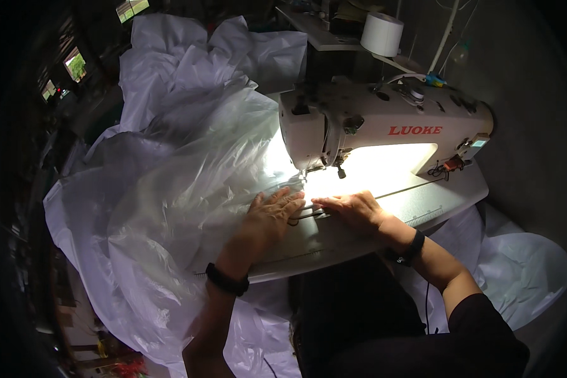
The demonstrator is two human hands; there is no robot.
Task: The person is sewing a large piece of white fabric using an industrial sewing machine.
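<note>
Translucent plastic sheeting [189, 183] heaped left of the sewing machine [384, 123], its edge lying flat on the worktop [422, 201] just before the needle. Left hand [272, 214] spread flat on the sheet; right hand [353, 208] open, palm down, beside it. Best fed evenly, both palms keeping the slippery film taut, fingertips clear of the needle. Needle and seam line washed out by lamp glare; lower sheeting cut off.

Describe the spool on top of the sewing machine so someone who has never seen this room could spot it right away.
Start at the white sewing machine on the lit table. Look above its arm, toward the back, where a shelf edge runs behind it. The spool stands there upright: a fat white cylinder of tape or thread, the only round, solid white thing amid crumpled clear plastic sheeting.
</note>
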